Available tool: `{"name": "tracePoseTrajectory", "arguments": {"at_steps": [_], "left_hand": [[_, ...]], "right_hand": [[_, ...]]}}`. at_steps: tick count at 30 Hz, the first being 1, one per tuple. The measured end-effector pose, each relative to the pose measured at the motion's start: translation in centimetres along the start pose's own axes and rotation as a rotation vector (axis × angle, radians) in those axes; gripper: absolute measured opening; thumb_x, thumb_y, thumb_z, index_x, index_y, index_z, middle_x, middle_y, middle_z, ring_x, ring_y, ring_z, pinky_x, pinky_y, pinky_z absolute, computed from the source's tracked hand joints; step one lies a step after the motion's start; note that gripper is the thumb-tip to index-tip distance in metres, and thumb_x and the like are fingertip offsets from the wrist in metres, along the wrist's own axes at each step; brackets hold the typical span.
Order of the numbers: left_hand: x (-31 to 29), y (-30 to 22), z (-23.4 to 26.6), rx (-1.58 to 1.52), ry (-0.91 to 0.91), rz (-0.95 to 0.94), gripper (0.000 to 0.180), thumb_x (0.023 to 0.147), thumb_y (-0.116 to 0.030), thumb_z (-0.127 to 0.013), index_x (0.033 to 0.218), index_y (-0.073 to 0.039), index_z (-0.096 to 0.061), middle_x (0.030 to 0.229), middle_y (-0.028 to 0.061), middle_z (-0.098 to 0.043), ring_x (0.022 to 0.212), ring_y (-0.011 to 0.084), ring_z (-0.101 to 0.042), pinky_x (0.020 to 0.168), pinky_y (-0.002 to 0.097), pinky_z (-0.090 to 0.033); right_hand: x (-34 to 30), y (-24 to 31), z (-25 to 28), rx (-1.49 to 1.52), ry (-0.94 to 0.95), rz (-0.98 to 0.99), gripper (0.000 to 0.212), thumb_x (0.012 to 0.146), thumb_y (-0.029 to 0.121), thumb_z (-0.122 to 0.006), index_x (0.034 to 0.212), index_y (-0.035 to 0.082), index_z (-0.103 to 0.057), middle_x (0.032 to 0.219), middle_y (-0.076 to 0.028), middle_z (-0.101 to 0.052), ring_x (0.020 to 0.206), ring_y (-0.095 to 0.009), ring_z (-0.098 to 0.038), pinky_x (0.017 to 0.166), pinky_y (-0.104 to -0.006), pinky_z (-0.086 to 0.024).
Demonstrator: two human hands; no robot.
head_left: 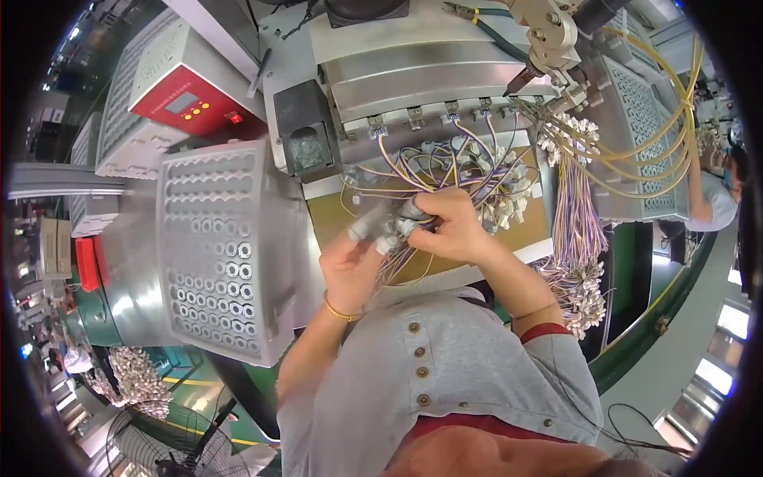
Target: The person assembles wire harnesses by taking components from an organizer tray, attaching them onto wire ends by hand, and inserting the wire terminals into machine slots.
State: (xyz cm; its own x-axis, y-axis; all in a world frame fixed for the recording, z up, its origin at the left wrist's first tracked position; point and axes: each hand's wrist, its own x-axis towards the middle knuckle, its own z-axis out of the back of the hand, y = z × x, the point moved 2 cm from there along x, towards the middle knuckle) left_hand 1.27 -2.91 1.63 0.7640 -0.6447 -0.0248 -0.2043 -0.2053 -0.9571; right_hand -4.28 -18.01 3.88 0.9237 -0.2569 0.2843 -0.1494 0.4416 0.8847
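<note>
My right hand [453,226] is closed around thin purple, yellow and white wires [404,258], with grey covers on its fingertips. Close beside it on the left, my left hand [354,262] has pale fingertip covers and a yellow band at the wrist. Its fingers reach toward the same wires but are smeared by motion, so their grip is unclear. Beyond both hands, wires with white connectors [509,199] lie tangled on a brown board [330,226]. Several wires run up to small metal clamps [377,126] along the front of a metal machine [429,75].
A grey tray of round-holed parts [214,262] stands at left, below a red-fronted control box [191,103]. A black bin [306,131] sits beside the machine. Green-handled pliers [497,36] lie on top. Wire bundles [576,215] hang at right; a fan [167,441] stands lower left.
</note>
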Motion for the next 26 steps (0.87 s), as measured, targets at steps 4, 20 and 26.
{"name": "tracePoseTrajectory", "arguments": {"at_steps": [4,20,26], "left_hand": [[0.12,-0.37,-0.04,0.285,0.017,-0.259,0.037,0.073,0.005,-0.058,0.110,0.003,-0.052,0.108,0.0107,-0.054,0.089,0.0129,-0.053,0.071,0.0232,-0.047],[0.10,-0.38,-0.25,0.186,-0.006,-0.093,0.035,0.073,0.006,-0.059,0.107,0.003,-0.054,0.107,0.0115,-0.055,0.091,0.0136,-0.053,0.074,0.0238,-0.045],[0.01,-0.08,-0.44,0.201,0.030,-0.166,0.034,0.073,0.005,-0.059,0.106,0.002,-0.055,0.108,0.0117,-0.055,0.089,0.0133,-0.053,0.074,0.0238,-0.043]], "right_hand": [[0.21,0.30,0.20,-0.015,-0.007,0.095,0.012,0.057,0.003,-0.060,0.057,0.001,-0.048,0.048,-0.006,-0.042,0.039,-0.018,-0.038,0.038,-0.0275,-0.031],[-0.09,-0.11,0.34,-0.052,0.012,0.099,0.015,0.058,0.006,-0.062,0.057,0.001,-0.048,0.047,-0.006,-0.042,0.038,-0.019,-0.039,0.038,-0.0284,-0.030],[-0.28,-0.20,0.65,-0.026,0.090,0.012,0.011,0.061,0.006,-0.061,0.060,0.001,-0.052,0.051,-0.006,-0.048,0.041,-0.016,-0.045,0.040,-0.0268,-0.035]]}}
